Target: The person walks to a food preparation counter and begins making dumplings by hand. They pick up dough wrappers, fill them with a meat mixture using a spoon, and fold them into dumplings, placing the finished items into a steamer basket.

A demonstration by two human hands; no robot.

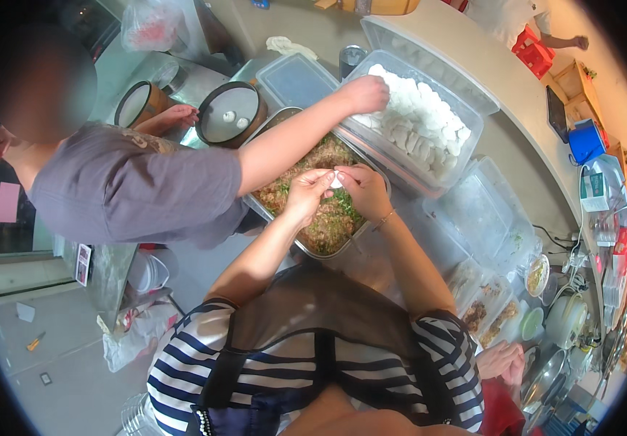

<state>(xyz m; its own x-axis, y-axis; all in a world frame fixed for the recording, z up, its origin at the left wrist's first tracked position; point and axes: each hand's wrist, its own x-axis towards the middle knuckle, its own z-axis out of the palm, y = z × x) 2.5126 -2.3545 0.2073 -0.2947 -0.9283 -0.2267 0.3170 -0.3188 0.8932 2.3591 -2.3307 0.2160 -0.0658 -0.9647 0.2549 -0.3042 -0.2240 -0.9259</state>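
Note:
Over a metal tray of minced filling with chopped greens (324, 234), my left hand (309, 195) and my right hand (365, 191) meet fingertip to fingertip. Between them they pinch a small white piece of dough (337, 180). Beyond my right hand, a clear plastic bin (468, 155) holds many white dough wrappers (422, 120) in overlapping rows. A co-worker's hand (369, 94) touches the wrappers at the bin's near left side. Two small white dumplings (242, 123) lie in a round steamer (261, 111) at the upper left.
The co-worker's forearm (297, 139) reaches across the tray from the left. A second steamer (134, 103) stands near their other hand (181, 115). Clear containers (477, 201) and boxes of brown food (474, 316) line the right. Another person's hands (501, 361) show at lower right.

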